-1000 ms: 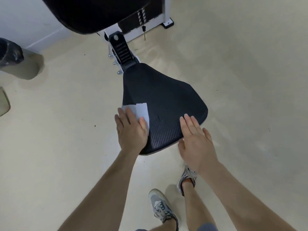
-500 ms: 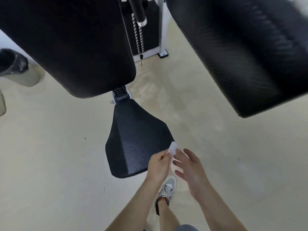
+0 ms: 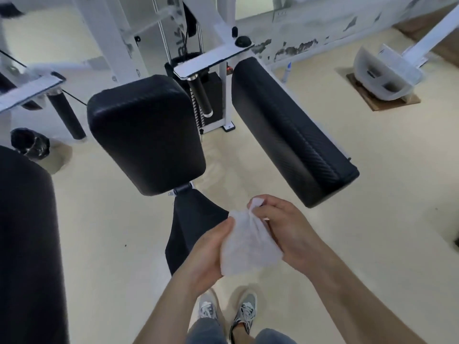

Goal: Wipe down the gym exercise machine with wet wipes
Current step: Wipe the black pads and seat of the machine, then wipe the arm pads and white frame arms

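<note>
My trainers (image 3: 244,311), the exercise machine (image 3: 146,135), a black bin (image 3: 29,144) and a wooden board (image 3: 387,103) all stand on the cream floor (image 3: 372,219).

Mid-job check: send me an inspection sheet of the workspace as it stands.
Surface: black seat, partly behind the hands; nothing on its visible part.
Job's things: white wet wipe, crumpled, held off the machine; back pad and side pad untouched.
Clutter: bin with black bag on the floor.
Grippers: left hand grips the wipe's lower part; right hand pinches its top.
Cables: thin black cable by the left frame.
Surroundings: beige floor; white plastic object on cardboard, far right.
</note>
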A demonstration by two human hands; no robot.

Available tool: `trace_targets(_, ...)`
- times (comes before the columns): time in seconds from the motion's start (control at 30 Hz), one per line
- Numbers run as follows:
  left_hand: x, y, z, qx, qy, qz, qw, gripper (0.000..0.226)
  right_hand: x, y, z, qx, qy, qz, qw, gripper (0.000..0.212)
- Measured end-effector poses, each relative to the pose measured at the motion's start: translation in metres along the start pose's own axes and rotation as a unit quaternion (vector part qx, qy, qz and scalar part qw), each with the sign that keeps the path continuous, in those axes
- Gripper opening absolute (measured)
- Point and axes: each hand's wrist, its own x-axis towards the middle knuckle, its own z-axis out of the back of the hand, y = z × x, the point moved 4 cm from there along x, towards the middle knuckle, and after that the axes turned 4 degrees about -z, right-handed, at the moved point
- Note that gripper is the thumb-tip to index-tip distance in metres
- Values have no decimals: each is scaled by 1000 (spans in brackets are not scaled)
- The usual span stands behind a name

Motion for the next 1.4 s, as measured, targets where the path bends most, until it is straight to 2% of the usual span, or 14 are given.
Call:
trace_targets(0.1,-3,-18,5,-31,0,-46,998,39,-8,29,-10,-122,-70,73,987,22)
trace_targets(0.23,-6,-66,7,-41,-134,-152,978,28,-19,69,-14,-355,-204,202,890,17)
trace_targets(0.33,-6,-104,-21,43,-155,-219,962,19,-34,109,0,-385,-300,240,839,13)
trace_targets(0.47,12,-125,-75,97,-116,-258,954,19,-31,159,35,-431,-413,266,757,22)
trace_targets(0.5,22,-125,-85,113,-111,-253,954,19,-26,168,45,-449,-440,263,732,24)
trace_targets(0.6,57,-115,-98,154,-103,-216,959,19,-5,174,66,-568,-506,256,597,35)
trace_targets(0.63,68,-110,-96,176,-115,-202,957,20,5,166,66,-600,-499,250,574,40)
trace_targets(0.7,81,-103,-83,220,-170,-196,940,25,28,136,52,-671,-421,233,565,53)
trace_targets(0.8,83,-98,-71,240,-220,-245,913,24,55,101,39,-758,-298,205,543,62)
trace_targets(0.97,94,-99,-88,212,-245,-266,908,30,148,171,24,-748,-201,199,600,68)
trace_targets(1.07,103,-122,-101,121,-280,-290,907,32,169,185,17,-763,-150,215,591,66)
trace_targets(1.13,101,-137,-102,86,-298,-322,894,33,126,160,32,-761,-128,255,583,63)
trace_targets(1.27,98,-138,-108,108,-294,-356,881,33,46,113,66,-761,-74,332,553,65)
trace_targets(1.4,103,-121,-113,143,-294,-340,882,44,134,173,27,-837,61,311,446,50)
